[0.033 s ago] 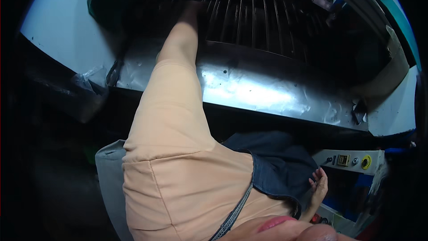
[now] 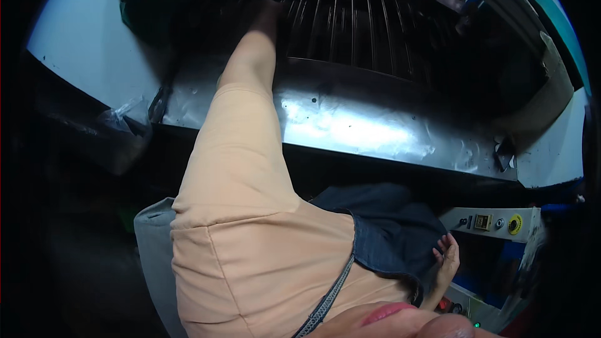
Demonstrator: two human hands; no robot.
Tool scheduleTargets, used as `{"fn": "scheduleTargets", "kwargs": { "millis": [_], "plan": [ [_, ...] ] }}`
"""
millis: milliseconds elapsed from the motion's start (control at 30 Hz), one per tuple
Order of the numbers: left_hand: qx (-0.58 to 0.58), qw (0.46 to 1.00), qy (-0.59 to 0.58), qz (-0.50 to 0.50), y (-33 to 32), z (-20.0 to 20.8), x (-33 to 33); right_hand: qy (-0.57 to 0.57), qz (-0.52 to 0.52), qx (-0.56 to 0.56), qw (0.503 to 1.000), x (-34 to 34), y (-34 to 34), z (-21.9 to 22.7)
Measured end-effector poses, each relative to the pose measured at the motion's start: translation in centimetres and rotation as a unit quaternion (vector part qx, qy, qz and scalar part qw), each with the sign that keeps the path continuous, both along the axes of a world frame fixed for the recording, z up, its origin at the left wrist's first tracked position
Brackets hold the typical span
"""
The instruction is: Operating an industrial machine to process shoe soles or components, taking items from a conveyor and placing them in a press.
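Observation:
My left arm in a peach short sleeve (image 2: 238,119) reaches forward over a shiny metal ledge (image 2: 363,128) into a dark machine opening. My left hand (image 2: 268,11) is deep in shadow above the upright metal slats (image 2: 338,25). Its fingers are too dark to make out, and so is anything they may touch. My right hand (image 2: 449,258) hangs low on the right, beside my dark blue apron (image 2: 388,238). Its fingers are loosely bent and apart, with nothing seen in them.
White machine panels (image 2: 75,37) flank the opening on the left and right. At lower right stands a control panel (image 2: 488,222) with switches and a yellow-ringed button (image 2: 515,224). Clear plastic film (image 2: 128,112) hangs at the ledge's left end. Grey cloth (image 2: 155,238) lies by my left side.
The view has shifted very slightly. A small green light now shows at the lower right. My arms keep almost the same pose.

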State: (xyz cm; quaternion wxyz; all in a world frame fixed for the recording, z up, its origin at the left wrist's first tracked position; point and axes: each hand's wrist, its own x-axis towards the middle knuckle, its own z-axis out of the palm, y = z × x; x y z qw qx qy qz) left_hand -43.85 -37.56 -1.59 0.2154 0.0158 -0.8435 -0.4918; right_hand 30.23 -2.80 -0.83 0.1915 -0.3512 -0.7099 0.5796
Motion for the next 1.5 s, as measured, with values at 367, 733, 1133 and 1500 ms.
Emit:
{"fn": "scheduleTargets", "kwargs": {
  "millis": [367, 733, 1133, 1500],
  "plan": [
    [-0.311, 0.848, 0.010, -0.428, 19.7, 3.4, 19.6, 0.029, -0.017, 0.079, 0.996, -3.3, 2.2, -1.8],
    [-0.352, 0.828, 0.120, -0.420, 24.5, -1.0, 26.7, 0.097, -0.140, 0.251, 0.953, -4.7, 1.6, -5.8],
    [-0.268, 0.814, 0.173, -0.485, 25.0, 0.5, 29.7, 0.096, -0.171, 0.251, 0.948, -2.0, 1.6, -6.0],
    [-0.337, 0.812, 0.145, -0.454, 25.0, 0.5, 30.0, 0.095, -0.178, 0.264, 0.943, -2.3, 1.6, -6.5]
  ]
}}
